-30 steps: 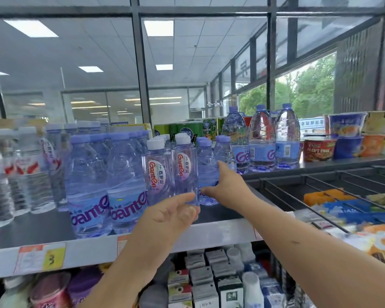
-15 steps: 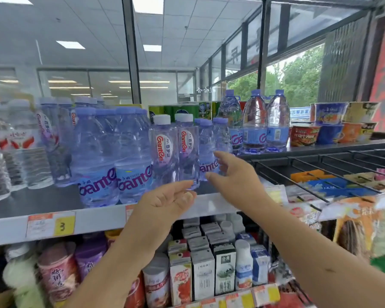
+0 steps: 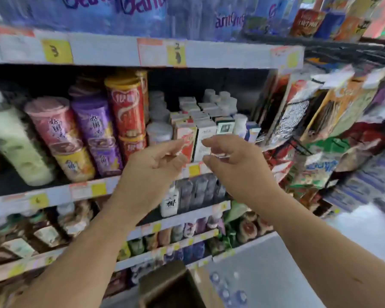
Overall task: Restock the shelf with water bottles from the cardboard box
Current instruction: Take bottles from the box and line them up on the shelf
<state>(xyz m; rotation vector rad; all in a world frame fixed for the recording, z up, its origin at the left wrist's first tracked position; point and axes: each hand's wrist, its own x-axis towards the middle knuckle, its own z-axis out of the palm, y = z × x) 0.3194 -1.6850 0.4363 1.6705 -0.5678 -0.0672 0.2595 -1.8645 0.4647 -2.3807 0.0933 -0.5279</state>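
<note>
L hand (image 3: 156, 161) & R hand (image 3: 233, 165) — grip loose, empty — above cardboard box (image 3: 165, 283).

blue-labelled water bottles (image 3: 120, 12) on the top shelf (image 3: 109, 53), blue-capped bottles (image 3: 226, 293) in the open cardboard box (image 3: 165, 287)

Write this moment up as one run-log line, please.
left hand: empty, fingers loose | right hand: empty, fingers loose | cardboard box: open below, blue-capped bottles inside | top shelf: water bottles standing | view: blurred
</note>
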